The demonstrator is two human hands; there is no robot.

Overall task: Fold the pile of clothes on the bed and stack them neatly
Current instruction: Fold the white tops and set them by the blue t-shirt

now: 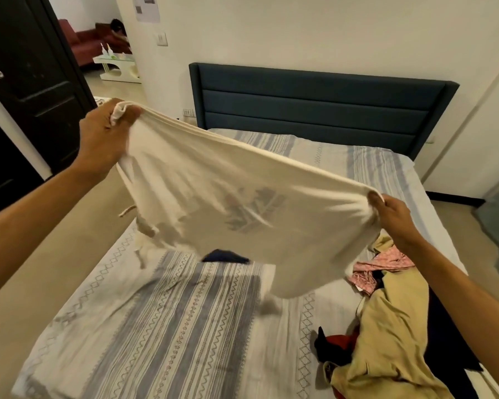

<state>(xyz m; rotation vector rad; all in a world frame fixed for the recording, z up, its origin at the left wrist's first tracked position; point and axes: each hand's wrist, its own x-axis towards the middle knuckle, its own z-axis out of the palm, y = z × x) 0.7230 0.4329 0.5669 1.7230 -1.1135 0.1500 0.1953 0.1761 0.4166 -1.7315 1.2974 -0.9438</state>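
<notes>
A cream shirt [228, 203] with a faint blurred print hangs spread above the striped bed [170, 326]. Its long top edge slopes from the left hand [107, 133] down to the right hand [392, 214]; each grip is closed, pinching 1 corner.

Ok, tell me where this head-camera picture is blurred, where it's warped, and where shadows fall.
Head view: motion blur smears the lower edge and faint print of the cream shirt held up by the left hand and right hand; wide-angle distortion bows the dark door and tilts the headboard; the shirt casts a soft shadow on the striped bedsheet; no strong glare.
</notes>
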